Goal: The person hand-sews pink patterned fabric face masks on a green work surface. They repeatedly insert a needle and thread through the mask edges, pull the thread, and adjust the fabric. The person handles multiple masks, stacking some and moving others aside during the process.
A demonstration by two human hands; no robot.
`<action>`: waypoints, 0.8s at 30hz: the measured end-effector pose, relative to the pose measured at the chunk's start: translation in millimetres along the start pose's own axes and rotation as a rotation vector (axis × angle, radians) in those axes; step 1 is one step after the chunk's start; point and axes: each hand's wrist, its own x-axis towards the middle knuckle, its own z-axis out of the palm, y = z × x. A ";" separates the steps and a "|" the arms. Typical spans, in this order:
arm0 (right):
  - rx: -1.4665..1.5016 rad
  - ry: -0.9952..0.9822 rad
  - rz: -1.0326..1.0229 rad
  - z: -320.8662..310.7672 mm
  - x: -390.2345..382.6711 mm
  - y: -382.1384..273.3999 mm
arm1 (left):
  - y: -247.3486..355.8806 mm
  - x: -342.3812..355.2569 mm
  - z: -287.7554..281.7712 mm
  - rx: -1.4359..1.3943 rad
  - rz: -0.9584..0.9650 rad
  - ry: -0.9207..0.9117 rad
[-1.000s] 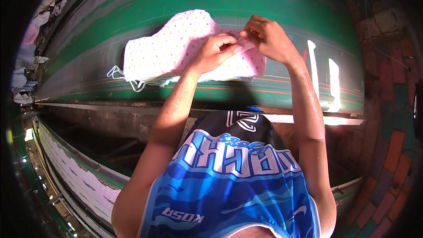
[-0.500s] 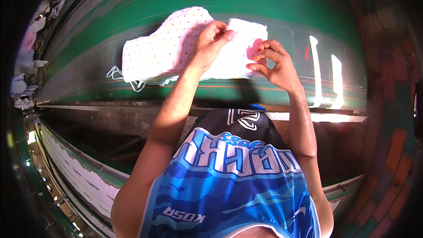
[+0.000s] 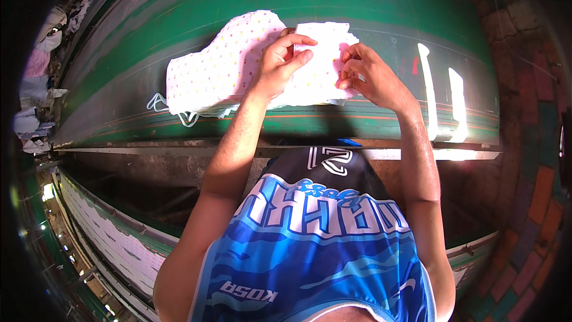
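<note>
Left hand: it is curling at the left edge of a pale flap (image 3: pixel 325 34), and here the left hand (image 3: pixel 277 68) is keeping index tip and thumb tip apart over the fabric; whether the other fingers are pinching it, one cannot tell.
Right hand: over on the other edge, the right hand (image 3: pixel 370 77) is bending its fingers in against the flap's right side, thumb lowest; whether they are closing on fabric or only touching it, one cannot tell.
Flap: it is lying between the two hands, glowing almost white in the sun.
Dotted cloth: the pink dotted cloth (image 3: pixel 217 68) is spreading out leftward from the hands, flat on the table, with layers showing along its near edge.
Ties: thin white ties (image 3: pixel 157 102) are looping out at the cloth's lower left corner.
Table: the green table (image 3: pixel 387 3) is carrying it all, and bright sun patches (image 3: pixel 456 104) are striking it right of the right hand.
Person: a blue sleeveless shirt (image 3: pixel 310 256) is filling the near side, the forearms reaching over the table's edge.
Surroundings: pale patterned fabric (image 3: pixel 113 247) is covering a surface at lower left; coloured bricks (image 3: pixel 539 200) are lining the right.
</note>
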 end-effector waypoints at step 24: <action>-0.117 -0.153 -0.114 -30.7 48.5 -27.1 | 33.7 22.7 5.0 0.520 0.006 0.219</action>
